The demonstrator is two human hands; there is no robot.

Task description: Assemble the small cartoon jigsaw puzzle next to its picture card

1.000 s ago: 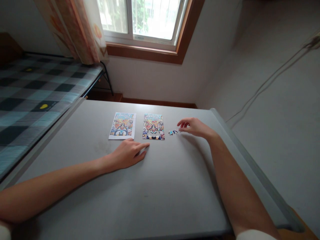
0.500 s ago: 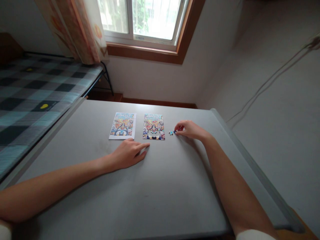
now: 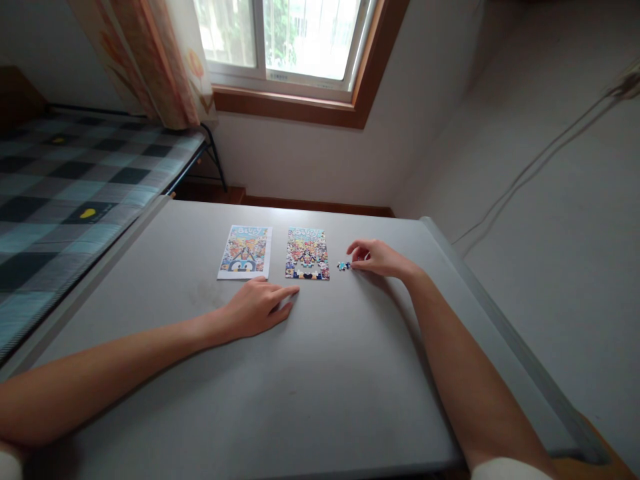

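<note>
Blue puzzle piece [image 3: 343, 266] lies flat, touching the tips of the right hand's [image 3: 379, 258] pinched-together fingers [image 3: 355, 265].

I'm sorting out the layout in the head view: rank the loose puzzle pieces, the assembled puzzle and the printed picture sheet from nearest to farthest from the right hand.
1. The loose puzzle pieces, at the fingertips of the right hand.
2. The assembled puzzle, just left of the pieces.
3. The printed picture sheet, farthest left.

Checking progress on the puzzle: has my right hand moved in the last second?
Yes. The right hand has edged left, toward the puzzle, and its fingertips now touch the loose piece.
</note>
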